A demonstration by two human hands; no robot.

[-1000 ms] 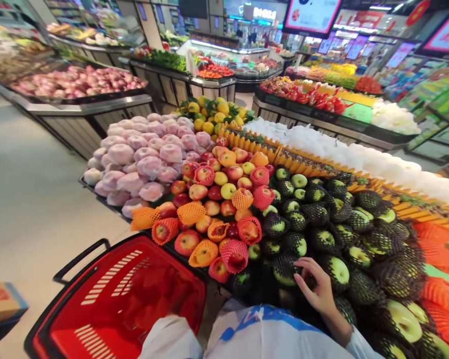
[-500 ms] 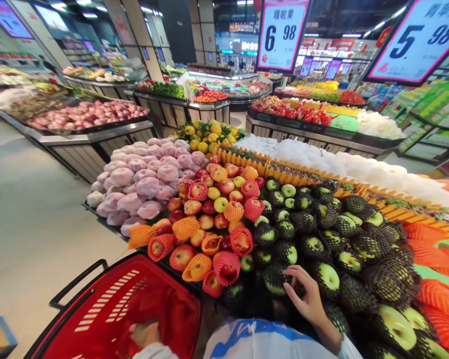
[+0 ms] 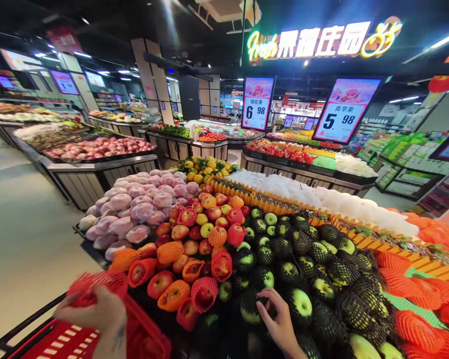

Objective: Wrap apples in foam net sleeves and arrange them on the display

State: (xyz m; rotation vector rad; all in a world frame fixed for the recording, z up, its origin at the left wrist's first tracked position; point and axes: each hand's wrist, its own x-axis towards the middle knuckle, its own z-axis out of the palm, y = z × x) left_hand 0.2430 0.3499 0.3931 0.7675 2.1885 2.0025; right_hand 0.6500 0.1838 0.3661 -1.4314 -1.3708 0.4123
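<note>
My left hand (image 3: 99, 314) is raised over the red shopping basket (image 3: 56, 341) at the lower left. Its fingers are wrapped around a red net-wrapped fruit (image 3: 97, 286), blurred by motion. My right hand (image 3: 280, 321) lies on the pile of green apples in black foam nets (image 3: 303, 279). The fingers are spread, and their tips touch one netted green apple (image 3: 251, 308) at the front of the pile. Left of that pile are red and yellow apples (image 3: 194, 239), some in orange or red nets.
Pink-wrapped fruit (image 3: 142, 207) is stacked at the display's left end, with white-netted fruit (image 3: 322, 197) and orange nets (image 3: 415, 299) to the right. Price signs reading 6.98 (image 3: 257, 102) and 5.98 (image 3: 344, 109) hang behind. More produce stands (image 3: 97, 159) line a pale floor aisle (image 3: 18, 239) on the left.
The camera has tilted up, showing the ceiling signs. My left hand has come up out of the basket with the red netted fruit. My right hand has stayed on the green apples.
</note>
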